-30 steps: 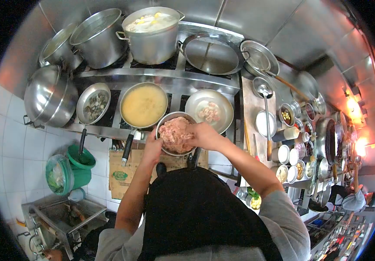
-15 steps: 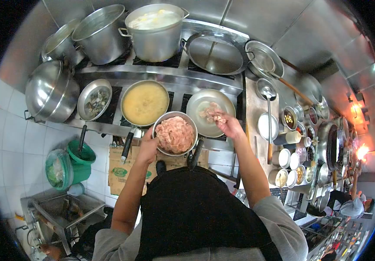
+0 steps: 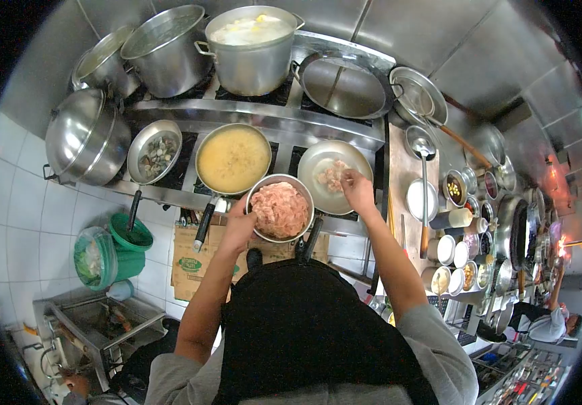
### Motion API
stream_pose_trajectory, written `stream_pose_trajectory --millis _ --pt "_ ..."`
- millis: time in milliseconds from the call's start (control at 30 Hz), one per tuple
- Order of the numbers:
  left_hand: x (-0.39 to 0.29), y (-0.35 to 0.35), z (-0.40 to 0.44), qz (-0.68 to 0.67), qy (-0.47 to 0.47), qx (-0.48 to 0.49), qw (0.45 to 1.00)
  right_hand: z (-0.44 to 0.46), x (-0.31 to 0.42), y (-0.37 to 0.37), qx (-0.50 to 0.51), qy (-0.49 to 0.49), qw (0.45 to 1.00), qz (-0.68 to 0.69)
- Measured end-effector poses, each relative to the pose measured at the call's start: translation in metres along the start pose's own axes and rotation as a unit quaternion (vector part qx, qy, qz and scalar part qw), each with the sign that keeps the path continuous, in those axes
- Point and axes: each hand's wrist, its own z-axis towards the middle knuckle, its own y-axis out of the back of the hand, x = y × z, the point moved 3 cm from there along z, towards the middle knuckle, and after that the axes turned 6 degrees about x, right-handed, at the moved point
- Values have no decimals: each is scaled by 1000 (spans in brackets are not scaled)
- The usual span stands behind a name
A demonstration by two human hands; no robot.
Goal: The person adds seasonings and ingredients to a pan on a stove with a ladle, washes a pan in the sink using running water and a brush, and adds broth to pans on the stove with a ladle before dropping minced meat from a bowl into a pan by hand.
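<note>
A round metal bowl point(image 3: 311, 219), heaped with raw sliced meat point(image 3: 279, 208), stands in front of the stove. My left hand point(image 3: 238, 228) is closed on its left rim. To the right, a pale frying pan point(image 3: 355, 158) sits on a burner with some of the same meat inside. Over that pan reaches my right hand point(image 3: 358, 192), its fingers bent together at the pieces; the fingertips are partly hidden. The pan's black handle point(image 3: 310, 237) points toward me, close beside the bowl.
A pan of yellow liquid point(image 3: 233, 158) and a smaller pan of shellfish point(image 3: 156, 152) share the front burners. Behind stand a large stockpot point(image 3: 250, 67) and a wok point(image 3: 341, 88). A ladle point(image 3: 424, 196) and sauce containers lie right; green bins point(image 3: 129, 263) stand left. Another person works far right.
The view has shifted slightly, moving the scene a little rightward. My right fingers have bent further down at the meat in the pan. My left hand still grips the bowl.
</note>
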Motion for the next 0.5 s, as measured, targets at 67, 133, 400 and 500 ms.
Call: stream_pose_trajectory --millis 67,133,400,500 --pt "1 -1 3 46 -12 5 999 -17 67 8 57 63 987 133" --pt "-18 -18 -4 21 18 12 1000 -39 129 -2 159 192 966 72" --pt "-13 -24 2 -28 -12 46 998 -62 174 -41 150 207 945 -202" --pt "-4 -20 4 -39 23 39 998 -56 176 -9 223 182 957 -40"
